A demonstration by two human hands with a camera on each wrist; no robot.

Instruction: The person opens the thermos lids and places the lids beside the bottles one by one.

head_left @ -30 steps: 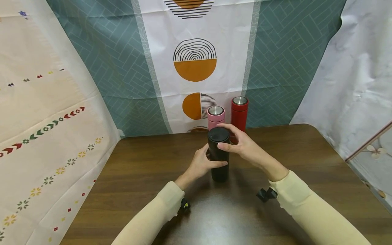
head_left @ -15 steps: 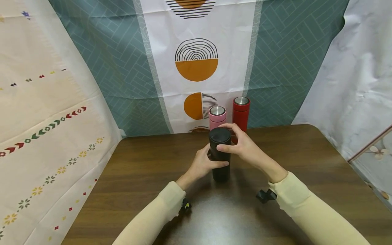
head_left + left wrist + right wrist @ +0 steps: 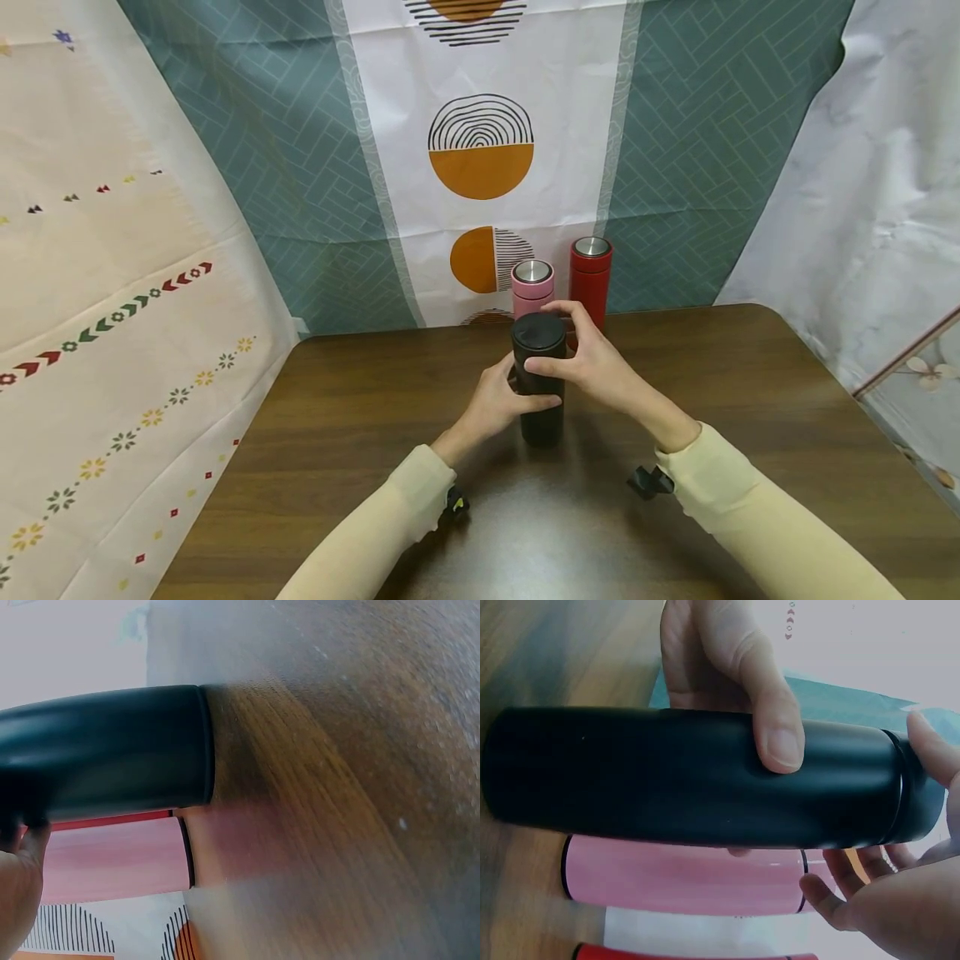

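Observation:
A matte black thermos (image 3: 542, 428) stands upright on the wooden table. My left hand (image 3: 493, 402) grips the middle of its body, thumb across the front in the head view. Higher up, my right hand (image 3: 592, 360) holds the thermos around its black lid (image 3: 538, 332). In the right wrist view the right thumb (image 3: 932, 748) lies against the lid, and the fingers curl round the other side. A thin seam shows between lid and body there. The left wrist view shows the black base (image 3: 187, 746) at the tabletop, with only part of the left hand (image 3: 21, 889) in sight.
Just behind stands a pink thermos (image 3: 532, 287), partly hidden, with a steel-topped lid. A taller red thermos (image 3: 590, 279) stands to its right, near the table's back edge. Patterned cloths (image 3: 480, 167) hang behind and beside the wooden table (image 3: 360, 392).
My right thumb has slid a little to the left across the lid area, and the right wrist has shifted slightly left. The left hand keeps its grip on the black thermos.

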